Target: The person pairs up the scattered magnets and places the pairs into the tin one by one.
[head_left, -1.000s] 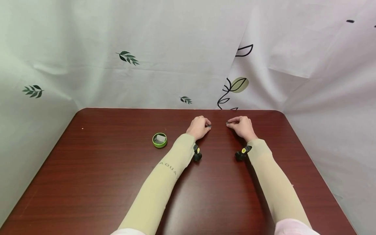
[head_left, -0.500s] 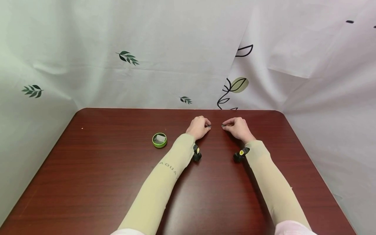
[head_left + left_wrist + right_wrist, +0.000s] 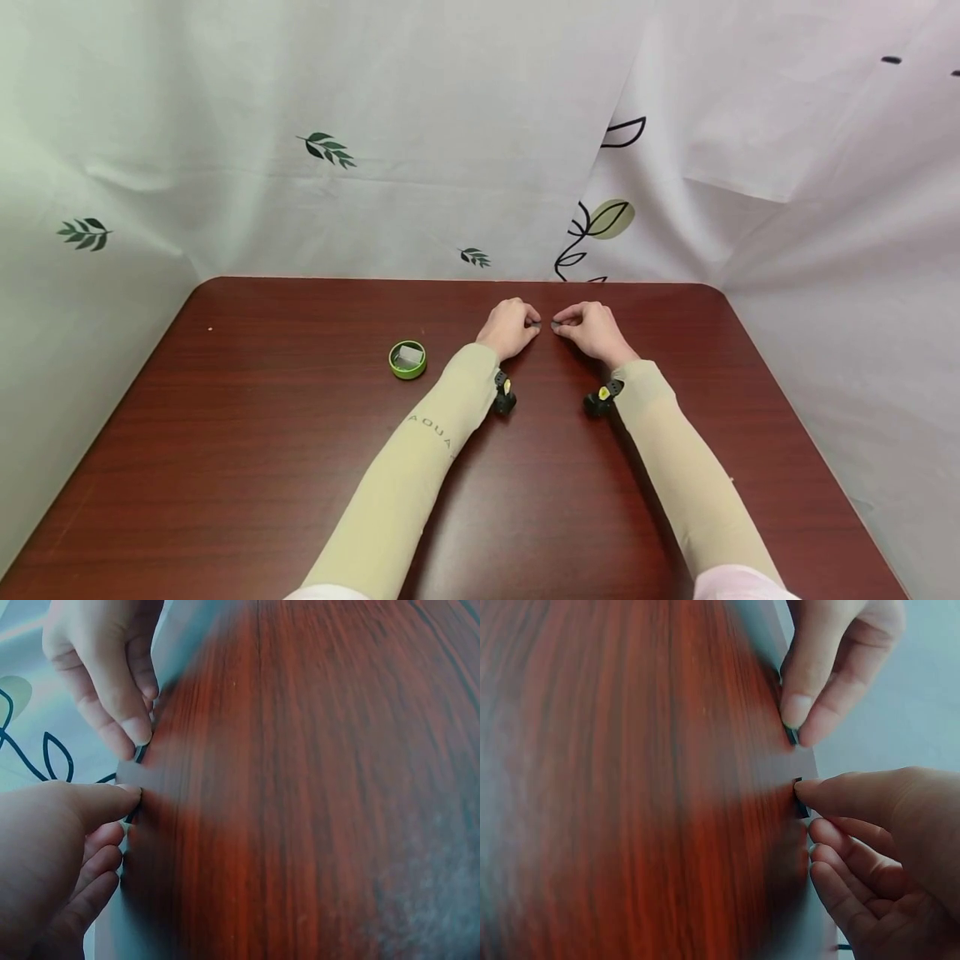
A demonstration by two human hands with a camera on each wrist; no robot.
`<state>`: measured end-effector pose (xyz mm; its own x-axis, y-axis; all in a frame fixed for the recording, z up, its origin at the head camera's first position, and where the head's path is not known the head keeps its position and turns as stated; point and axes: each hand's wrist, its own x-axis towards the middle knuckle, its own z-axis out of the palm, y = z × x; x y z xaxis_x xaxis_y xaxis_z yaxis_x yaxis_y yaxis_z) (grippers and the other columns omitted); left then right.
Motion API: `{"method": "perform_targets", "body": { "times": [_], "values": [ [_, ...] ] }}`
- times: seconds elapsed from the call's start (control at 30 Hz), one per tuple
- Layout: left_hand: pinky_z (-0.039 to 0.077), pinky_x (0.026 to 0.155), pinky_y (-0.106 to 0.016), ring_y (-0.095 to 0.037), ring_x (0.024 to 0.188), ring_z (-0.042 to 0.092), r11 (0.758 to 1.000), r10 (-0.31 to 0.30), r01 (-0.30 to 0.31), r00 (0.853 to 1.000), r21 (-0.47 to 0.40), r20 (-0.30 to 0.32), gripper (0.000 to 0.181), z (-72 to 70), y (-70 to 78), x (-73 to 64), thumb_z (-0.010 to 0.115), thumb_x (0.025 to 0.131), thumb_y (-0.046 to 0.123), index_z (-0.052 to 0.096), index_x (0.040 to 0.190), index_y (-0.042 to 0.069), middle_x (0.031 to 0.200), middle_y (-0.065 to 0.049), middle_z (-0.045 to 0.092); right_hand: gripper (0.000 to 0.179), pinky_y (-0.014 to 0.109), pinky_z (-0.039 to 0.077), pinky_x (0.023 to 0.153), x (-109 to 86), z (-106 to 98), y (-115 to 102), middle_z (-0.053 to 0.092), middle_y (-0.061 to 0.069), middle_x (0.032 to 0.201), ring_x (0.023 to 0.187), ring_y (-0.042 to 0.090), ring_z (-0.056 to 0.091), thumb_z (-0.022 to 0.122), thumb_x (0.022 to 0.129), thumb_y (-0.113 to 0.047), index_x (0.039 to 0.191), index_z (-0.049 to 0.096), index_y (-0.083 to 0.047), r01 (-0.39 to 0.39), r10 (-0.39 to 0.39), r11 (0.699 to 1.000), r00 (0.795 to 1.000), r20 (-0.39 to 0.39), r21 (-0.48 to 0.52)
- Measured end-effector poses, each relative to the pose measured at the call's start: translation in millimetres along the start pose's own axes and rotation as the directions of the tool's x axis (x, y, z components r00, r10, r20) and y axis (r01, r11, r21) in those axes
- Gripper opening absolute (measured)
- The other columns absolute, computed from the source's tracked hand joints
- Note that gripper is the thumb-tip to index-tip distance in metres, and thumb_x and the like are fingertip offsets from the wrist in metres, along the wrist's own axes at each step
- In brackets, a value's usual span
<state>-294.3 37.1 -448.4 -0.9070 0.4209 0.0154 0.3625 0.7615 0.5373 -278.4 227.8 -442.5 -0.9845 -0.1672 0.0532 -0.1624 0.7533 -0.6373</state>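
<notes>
Near the far edge of the table, my left hand [image 3: 507, 327] pinches a small dark flat piece [image 3: 792, 736] between thumb and fingertips. Facing it from the right, my right hand [image 3: 597, 332] pinches a similar small dark piece [image 3: 802, 799]. Only a narrow gap separates the two pieces, and they are not touching. Fingertips cover most of each one, so their exact kind cannot be made out. In the left wrist view, the right hand [image 3: 105, 671] is above and the left hand [image 3: 45, 855] below, both close to the wood surface.
A round green tin [image 3: 407, 374] with a shiny silvery block inside stands left of the left forearm. The reddish-brown wooden table [image 3: 247, 450] ends at a pale leaf-printed curtain [image 3: 420, 192] behind the hands.
My right hand has slid left with its dark piece, narrowing the gap between the hands. The left hand stays almost where it was.
</notes>
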Motion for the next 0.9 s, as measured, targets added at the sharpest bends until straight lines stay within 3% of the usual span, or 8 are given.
{"method": "perform_targets", "body": {
  "times": [0.9],
  "values": [
    [0.050, 0.091, -0.029, -0.017, 0.104, 0.060, 1.000, 0.012, -0.012, 1.000, -0.022, -0.018, 0.025, -0.3, -1.5, -2.0, 0.073, 0.097, 0.019, 0.073, 0.120, 0.010, 0.110, -0.004, 0.063, 0.017, 0.039, 0.056, 0.080, 5.0, 13, -11, 0.074, 0.008, 0.091, 0.086, 0.021, 0.069, 0.081, 0.087, -0.009, 0.103, 0.079, -0.002, 0.035, -0.034, 0.999, 0.999, -0.017, 0.033]
  ]
}}
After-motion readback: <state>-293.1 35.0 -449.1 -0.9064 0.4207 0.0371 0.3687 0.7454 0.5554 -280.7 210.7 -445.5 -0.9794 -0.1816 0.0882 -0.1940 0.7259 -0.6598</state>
